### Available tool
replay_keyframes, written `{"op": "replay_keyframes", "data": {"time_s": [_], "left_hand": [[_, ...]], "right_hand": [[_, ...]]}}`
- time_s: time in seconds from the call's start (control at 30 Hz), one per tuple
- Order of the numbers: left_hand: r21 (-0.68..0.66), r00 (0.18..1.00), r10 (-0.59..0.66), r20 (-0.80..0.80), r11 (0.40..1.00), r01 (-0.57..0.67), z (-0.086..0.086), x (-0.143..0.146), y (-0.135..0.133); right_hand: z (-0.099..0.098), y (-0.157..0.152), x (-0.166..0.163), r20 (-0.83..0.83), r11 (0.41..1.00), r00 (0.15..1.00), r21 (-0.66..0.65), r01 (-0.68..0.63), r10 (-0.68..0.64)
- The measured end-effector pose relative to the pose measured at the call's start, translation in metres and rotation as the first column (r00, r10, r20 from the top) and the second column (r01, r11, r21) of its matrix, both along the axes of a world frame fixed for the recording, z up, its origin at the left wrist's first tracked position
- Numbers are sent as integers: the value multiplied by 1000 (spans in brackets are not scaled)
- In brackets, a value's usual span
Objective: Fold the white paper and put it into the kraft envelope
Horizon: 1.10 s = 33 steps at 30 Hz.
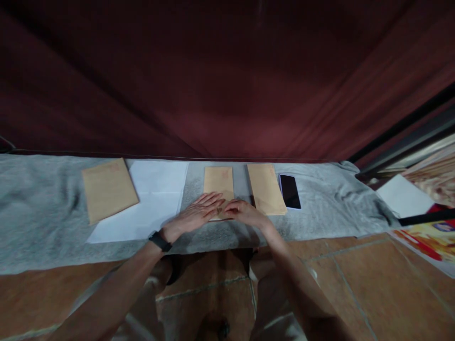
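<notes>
A brown paper envelope (216,179) lies upright before me on a grey cloth, with faint red print at its top right. My left hand (199,210) rests flat across its lower left part, fingers stretched out to the right. At its lower right edge, my right hand (243,211) has its fingers curled together near the near end. Whatever those fingers pinch is hidden. A stack of brown envelopes (266,189) lies just right of my right hand. More brown envelopes (110,189) lie at the left, partly over white paper sheets (159,194).
A phone (290,192) lies beside the right-hand stack. The grey cloth (330,199) covers a narrow surface, with a dark red curtain (227,94) behind it. At the far right are a white sheet (405,196) and a colourful printed item (426,241). Tiled floor (391,284) lies below.
</notes>
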State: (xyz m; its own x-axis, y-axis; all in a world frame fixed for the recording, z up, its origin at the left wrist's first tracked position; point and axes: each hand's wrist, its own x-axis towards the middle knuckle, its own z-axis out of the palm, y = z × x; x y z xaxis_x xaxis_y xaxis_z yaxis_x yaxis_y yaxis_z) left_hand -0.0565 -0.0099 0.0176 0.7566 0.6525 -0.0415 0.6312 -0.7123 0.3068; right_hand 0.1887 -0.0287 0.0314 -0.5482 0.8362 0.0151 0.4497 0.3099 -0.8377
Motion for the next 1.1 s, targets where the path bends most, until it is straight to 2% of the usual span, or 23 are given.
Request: {"op": "replay_keyframes", "data": {"time_s": [0.27, 0.47, 0.67, 0.9, 1.0, 1.1], "left_hand": [[48, 999, -32, -41, 998, 34, -1, 24, 34], [130, 998, 46, -31, 991, -41, -5, 49, 66], [172, 992, 129, -5, 977, -126, -12, 66, 86], [192, 959, 282, 11, 941, -278, -13, 70, 91], [201, 956, 294, 0, 936, -288, -13, 68, 87], [189, 967, 255, -17, 950, -247, -15, 64, 79]], "right_hand": [[-2, 11, 2, 74, 994, 994, -90, -68, 75], [-1, 12, 1, 108, 995, 992, -80, -56, 65], [-6, 14, 0, 85, 991, 995, -123, -48, 58], [-7, 16, 1, 128, 992, 990, -114, -50, 65], [-6, 16, 2, 139, 992, 989, -119, -43, 59], [-3, 15, 3, 126, 991, 990, -129, -43, 59]]}}
